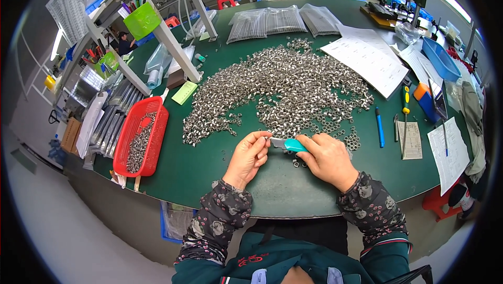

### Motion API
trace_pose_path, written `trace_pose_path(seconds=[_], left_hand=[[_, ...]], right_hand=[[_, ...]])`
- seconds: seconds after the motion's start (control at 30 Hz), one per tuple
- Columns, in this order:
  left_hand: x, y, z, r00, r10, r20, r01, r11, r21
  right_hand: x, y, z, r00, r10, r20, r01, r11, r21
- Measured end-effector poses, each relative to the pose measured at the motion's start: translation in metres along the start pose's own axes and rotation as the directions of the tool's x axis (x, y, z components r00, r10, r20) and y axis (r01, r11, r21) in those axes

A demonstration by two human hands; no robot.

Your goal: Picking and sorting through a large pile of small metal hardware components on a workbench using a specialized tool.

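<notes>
Teal-handled blade (pixel 294 145): my right hand (pixel 330 161) held it, fingers closed round the handle.
Small metal piece (pixel 268 137): pinched, mostly hidden, in my left hand's (pixel 247 157) fingertips at the blade's tip.
Edge: light strokes, fingertips clear, seemed wisest.

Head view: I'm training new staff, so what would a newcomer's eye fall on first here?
Most likely the mound of small silvery metal rings, spread over the middle of the green table. Next, the red perforated basket at the table's left edge, holding more small metal pieces. Then the teal-handled tool in the person's right grip, at the mound's near edge.
</notes>
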State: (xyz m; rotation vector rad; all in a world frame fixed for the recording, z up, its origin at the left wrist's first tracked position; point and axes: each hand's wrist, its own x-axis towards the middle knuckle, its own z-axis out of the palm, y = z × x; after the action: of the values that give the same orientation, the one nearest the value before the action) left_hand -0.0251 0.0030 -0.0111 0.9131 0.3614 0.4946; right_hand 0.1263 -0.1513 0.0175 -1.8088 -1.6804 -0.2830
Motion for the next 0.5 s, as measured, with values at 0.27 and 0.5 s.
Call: trace_pose_path(seconds=[0.27, 0.5], left_hand=[[0.0002, 0.0, 0.0015, 1.0, -0.004, -0.028, 0.005, 1.0, 0.03], [0.0014, -0.0044, -0.0007, 0.999, 0.005, -0.044, -0.004, 1.0, 0.022]], right_hand=[[-0.0011, -0.0022, 0.0001, 0.999, 0.033, 0.031, -0.034, 0.999, 0.03], [-0.002, -0.0029, 0.0014, 0.997, 0.048, 0.066, -0.051, 0.997, 0.053]])
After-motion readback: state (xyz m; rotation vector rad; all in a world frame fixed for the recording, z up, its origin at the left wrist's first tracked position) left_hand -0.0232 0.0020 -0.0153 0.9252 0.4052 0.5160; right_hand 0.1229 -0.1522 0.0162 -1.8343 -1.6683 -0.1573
